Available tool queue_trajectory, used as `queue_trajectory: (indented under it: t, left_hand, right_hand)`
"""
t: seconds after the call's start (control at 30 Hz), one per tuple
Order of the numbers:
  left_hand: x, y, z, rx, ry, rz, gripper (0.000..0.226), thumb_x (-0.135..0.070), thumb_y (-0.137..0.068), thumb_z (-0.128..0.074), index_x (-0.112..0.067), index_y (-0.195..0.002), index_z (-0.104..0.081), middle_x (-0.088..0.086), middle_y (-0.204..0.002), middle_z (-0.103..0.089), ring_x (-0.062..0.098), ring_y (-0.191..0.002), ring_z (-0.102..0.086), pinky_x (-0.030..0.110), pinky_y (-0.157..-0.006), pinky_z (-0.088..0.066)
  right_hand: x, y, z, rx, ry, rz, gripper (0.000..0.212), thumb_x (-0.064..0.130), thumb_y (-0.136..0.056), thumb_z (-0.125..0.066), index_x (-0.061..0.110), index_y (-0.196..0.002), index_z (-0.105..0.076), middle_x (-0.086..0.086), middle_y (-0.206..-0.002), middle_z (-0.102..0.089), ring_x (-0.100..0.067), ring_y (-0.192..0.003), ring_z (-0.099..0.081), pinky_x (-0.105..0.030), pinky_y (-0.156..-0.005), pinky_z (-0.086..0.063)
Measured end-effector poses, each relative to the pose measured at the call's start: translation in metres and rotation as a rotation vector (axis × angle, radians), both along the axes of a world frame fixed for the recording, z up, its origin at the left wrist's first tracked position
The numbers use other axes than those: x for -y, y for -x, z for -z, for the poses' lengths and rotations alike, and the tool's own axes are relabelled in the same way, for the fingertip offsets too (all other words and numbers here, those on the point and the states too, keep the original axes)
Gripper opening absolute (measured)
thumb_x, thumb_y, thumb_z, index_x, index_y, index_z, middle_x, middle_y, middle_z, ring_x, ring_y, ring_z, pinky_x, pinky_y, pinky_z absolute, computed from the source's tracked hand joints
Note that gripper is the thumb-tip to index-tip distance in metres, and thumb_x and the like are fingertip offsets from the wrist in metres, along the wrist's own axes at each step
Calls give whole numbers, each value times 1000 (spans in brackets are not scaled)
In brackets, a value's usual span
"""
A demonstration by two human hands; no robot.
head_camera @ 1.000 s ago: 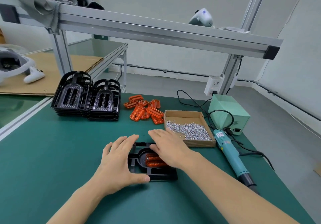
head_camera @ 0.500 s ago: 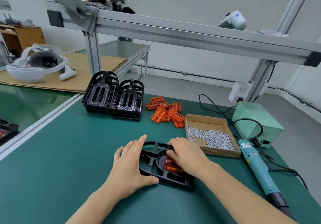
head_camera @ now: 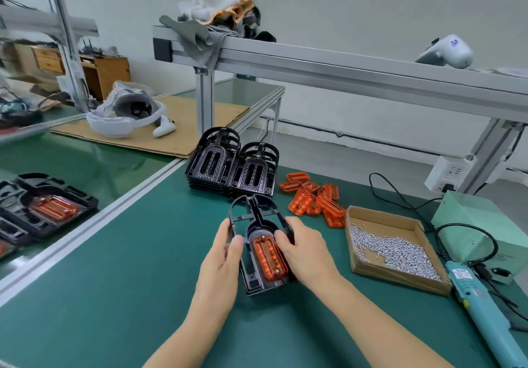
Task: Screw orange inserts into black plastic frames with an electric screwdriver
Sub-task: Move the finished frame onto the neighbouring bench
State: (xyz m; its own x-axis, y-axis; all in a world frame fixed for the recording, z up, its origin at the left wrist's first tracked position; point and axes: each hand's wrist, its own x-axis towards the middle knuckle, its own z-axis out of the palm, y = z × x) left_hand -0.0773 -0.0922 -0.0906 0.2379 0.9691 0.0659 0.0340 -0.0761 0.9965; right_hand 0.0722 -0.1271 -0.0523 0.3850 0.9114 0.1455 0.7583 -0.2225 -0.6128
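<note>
Holding a black plastic frame (head_camera: pixel 258 226) with an orange insert (head_camera: pixel 269 256) seated in its oval pocket, both hands have it tilted up off the green bench mat (head_camera: pixel 128 282). The left hand (head_camera: pixel 223 259) grips the frame's left rail, fingers curled round it; the right hand (head_camera: pixel 307 250) pinches the right rim, its thumb just beside the insert. I judge this is the seating and checking step, before any screw is driven. Right of the frame stands the cardboard box of screws (head_camera: pixel 391 250), and beyond that the teal electric screwdriver (head_camera: pixel 480 307) lies untouched. Next, the right hand must let go, take a screw and fetch the driver, while the left steadies the frame.
</note>
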Motion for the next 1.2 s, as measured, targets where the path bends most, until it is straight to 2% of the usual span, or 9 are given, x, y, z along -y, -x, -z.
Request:
queue_trajectory:
  t: [0.07, 0.17, 0.3, 0.53, 0.63, 0.73, 1.0, 1.13, 1.2]
  left_hand:
    - [-3, 4, -4, 85, 31, -25, 57, -36, -96, -49, -38, -147, -25, -31, -138, -38, -22, -116, -38, 10, -98, -27]
    - [-13, 14, -9, 173, 51, -87, 66, -24, -96, -54, -40, -148, -17, -28, -141, -37, 3, -128, -45, 36, -109, -37]
    - [-26, 41, -11, 192, 37, -228, 70, -13, -96, -53, -42, -147, -17, -20, -151, -26, 16, -129, -46, 45, -105, -42]
    - [-46, 99, -17, 150, 0, -390, 81, -5, -89, -61, -42, -147, -18, -18, -149, -32, 23, -122, -54, 46, -96, -49]
    - [-53, 124, -19, 179, -2, -458, 79, -4, -91, -58, -40, -148, -18, -16, -149, -34, 24, -122, -53, 45, -98, -48]
    - [-58, 146, -19, 226, 0, -531, 76, -1, -91, -56, -37, -148, -23, -9, -149, -36, 26, -125, -50, 49, -100, -46]
    - [-68, 208, -10, 181, -45, -711, 76, 2, -89, -54, -33, -149, -24, -5, -148, -39, 27, -130, -46, 50, -105, -40]
    - [-75, 238, -6, 69, -51, -791, 77, -4, -91, -54, -33, -151, -16, -4, -150, -37, 24, -133, -41, 47, -110, -36]
    - [-81, 252, -4, 26, -51, -836, 76, -5, -92, -53, -29, -151, -13, -2, -152, -33, 21, -135, -38, 46, -110, -35]
  right_hand:
    - [-10, 15, -1, -40, -56, -12, 24, 33, -98, -45, 15, -111, -55, 1, -90, -64, -19, -83, -58, -34, -73, -46]
    - [-27, 40, 0, -143, -118, -71, 12, 27, -97, -48, 17, -94, -53, 4, -81, -59, -18, -77, -54, -34, -71, -44]
    - [-48, 75, -1, -236, -75, -188, 49, 25, -100, -44, 17, -148, -35, 0, -135, -53, -14, -119, -52, -28, -101, -41]
    - [-78, 133, 3, -284, -44, -396, 58, 16, -102, -38, 19, -155, -14, 6, -160, -21, -8, -145, -20, -9, -103, -10]
    - [-90, 157, 2, -267, -53, -472, 57, 12, -102, -38, 16, -154, -16, 7, -155, -28, -3, -139, -25, 3, -97, -8]
    - [-101, 180, 3, -259, -99, -544, 49, 7, -100, -38, 14, -148, -30, 11, -124, -41, 15, -101, -32, 14, -78, -17]
    - [-110, 248, 12, -242, -91, -700, 42, 6, -97, -35, 14, -138, -38, 13, -116, -38, -4, -115, -41, 9, -83, -23]
    - [-123, 283, 12, -183, -83, -767, 35, 5, -94, -40, 12, -128, -41, 0, -130, -46, -21, -118, -46, -31, -99, -41]
    - [-132, 299, 11, -114, -65, -792, 42, 0, -95, -39, 8, -136, -36, -5, -144, -39, -23, -131, -38, -32, -108, -35]
